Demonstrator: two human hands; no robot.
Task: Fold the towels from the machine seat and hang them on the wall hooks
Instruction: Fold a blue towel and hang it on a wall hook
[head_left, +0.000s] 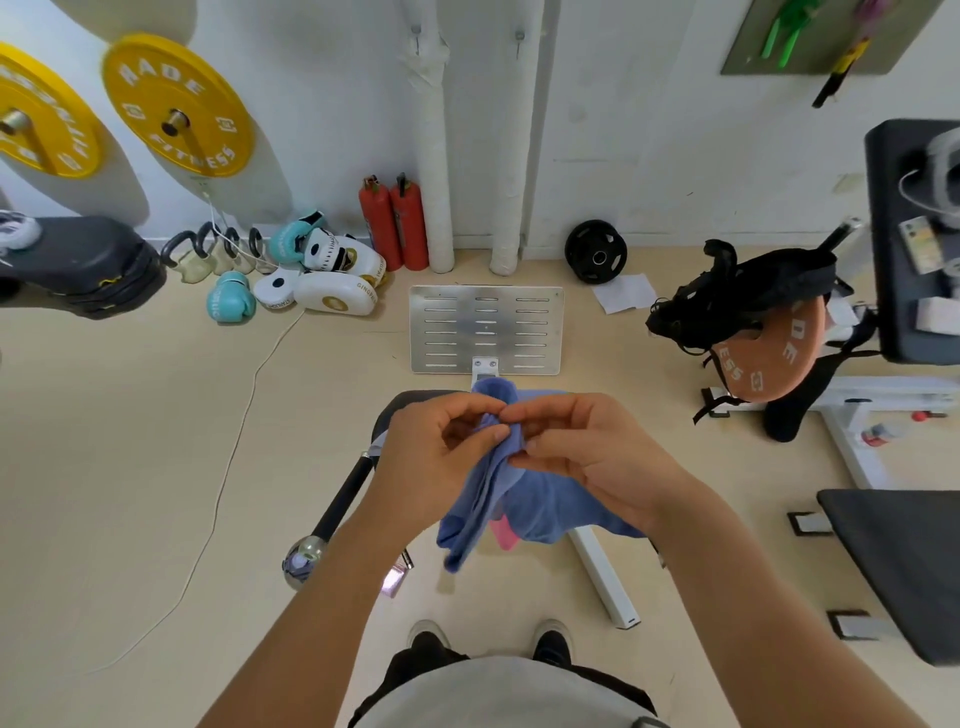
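Both grips are busy on the blue towel (488, 488). Left hand (439, 457) has its fingers curled round the gathered upper edge of the cloth, thumb and forefinger pinching a fold. Right hand (582, 447) pinches the same edge just beside it, fingertips of the two hands nearly touching. From that pinch the towel hangs down in a loose, bunched strip, and more blue cloth spreads out under the right hand and wrist.

A bit of pink cloth (504, 532) shows just below the blue towel, mostly hidden by it. The dark machine seat (400, 408) peeks out behind the left hand, largely covered by hands and cloth. Beyond the towel, toward the wall, lies a slotted metal footplate (485, 328). Farther past the footplate, two small wall hooks (415, 36) sit high on the white wall, well apart from the towel and bare. Left of the footplate stand two red fire extinguishers (395, 223) and a heap of boxing gloves (311, 270). The person's shoes (553, 642) show on the floor below the towel.
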